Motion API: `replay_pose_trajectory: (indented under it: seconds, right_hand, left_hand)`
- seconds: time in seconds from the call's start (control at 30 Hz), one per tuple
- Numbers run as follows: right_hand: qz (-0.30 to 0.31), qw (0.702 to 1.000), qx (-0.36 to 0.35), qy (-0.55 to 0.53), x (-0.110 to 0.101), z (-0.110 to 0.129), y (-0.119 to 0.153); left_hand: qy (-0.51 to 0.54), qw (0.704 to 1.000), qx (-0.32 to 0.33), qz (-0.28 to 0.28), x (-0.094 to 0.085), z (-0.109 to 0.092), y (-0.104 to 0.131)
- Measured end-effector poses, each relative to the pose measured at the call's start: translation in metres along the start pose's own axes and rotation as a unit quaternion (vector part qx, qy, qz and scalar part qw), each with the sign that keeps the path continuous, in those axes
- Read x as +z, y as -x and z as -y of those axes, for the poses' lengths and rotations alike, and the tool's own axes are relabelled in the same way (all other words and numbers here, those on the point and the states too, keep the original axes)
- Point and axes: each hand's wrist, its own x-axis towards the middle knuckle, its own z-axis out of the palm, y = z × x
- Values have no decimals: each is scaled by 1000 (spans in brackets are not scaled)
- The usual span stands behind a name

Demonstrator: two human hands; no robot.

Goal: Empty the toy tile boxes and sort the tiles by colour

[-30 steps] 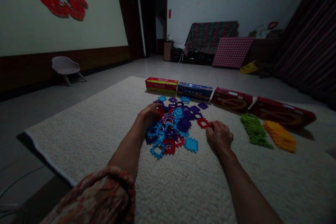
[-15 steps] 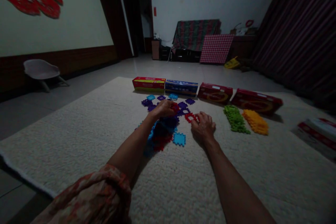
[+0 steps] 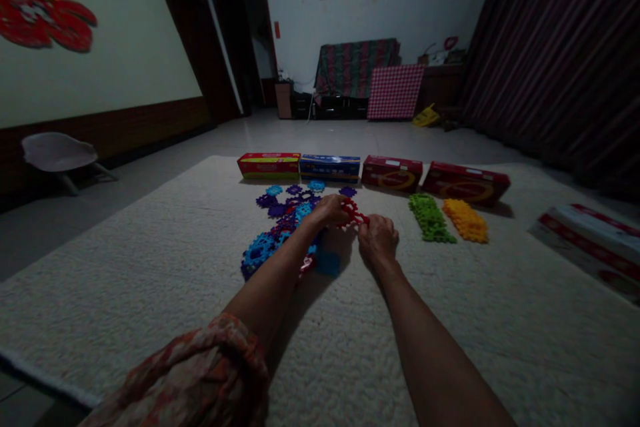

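Red toothed plastic pieces [image 3: 354, 215] span the gap between my hands. My left hand [image 3: 330, 209] has its fingers closed on their left side. At their right end, my right hand [image 3: 379, 237] pinches the red edge. Whether this is one piece or more, I cannot tell. Beneath and left of my left forearm lies a pile of blue, purple and red toothed pieces [image 3: 259, 250], partly hidden by the arm. A blue square piece [image 3: 329, 263] lies in shadow at its right. Beyond the pile, purple [image 3: 347, 192] and light blue pieces [image 3: 316, 185] are scattered.
A row of boxes stands behind the pieces: red-and-green [image 3: 269, 167], blue [image 3: 330, 169] and two dark red ones [image 3: 392, 174]. Right of my right hand lie green pieces [image 3: 431, 219] and orange pieces [image 3: 465, 219]. Another box [image 3: 595, 247] sits at far right on the pale mat [image 3: 165, 267].
My left hand has moved right, close to my right hand, with its red piece now meeting the right hand's red piece. The camera view has shifted slightly right.
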Motion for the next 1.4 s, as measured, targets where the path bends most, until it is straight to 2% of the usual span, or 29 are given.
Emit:
replay_pose_trajectory:
  seconds: [0.17,0.33,0.43,0.67,0.77,0.83,0.97,1.07,1.17,1.23,1.3,1.4]
  right_hand:
    - [-14,996,59,-71,-6,-11,-12]
    - [-23,985,133,-108,-9,-14,-17]
    - [-18,988,118,-93,-9,-13,-16]
    - [-54,990,100,-79,-5,-21,-16]
    - [-98,984,103,-104,-3,-24,-21]
    - [-134,980,81,-125,-1,-24,-24]
    - [-136,980,41,-139,4,-23,-23]
    - [-115,985,36,-123,8,-23,-18]
    - [-88,991,18,-102,10,-24,-16]
    - [-78,992,18,-92,10,-24,-16]
    - [-73,993,21,-86,11,-24,-16]
    - [-67,995,28,-74,11,-23,-17]
  left_hand:
    - [39,999,10,-3,7,-12,-5]
    - [43,998,9,-33,18,-11,-14]
    - [45,998,7,-48,21,-9,-14]
    - [19,1000,5,-17,27,-21,-12]
    - [22,1000,10,-10,31,-26,-16]
    - [34,999,6,-4,32,-27,-17]
    - [63,998,-9,-4,30,-21,-14]
    - [68,997,22,-30,23,-10,-8]
    - [41,996,45,-60,7,13,-5]
    - [0,996,19,-86,-8,35,-4]
    - [-46,991,-33,-123,-22,62,-2]
    - [-88,987,-76,-110,-36,105,2]
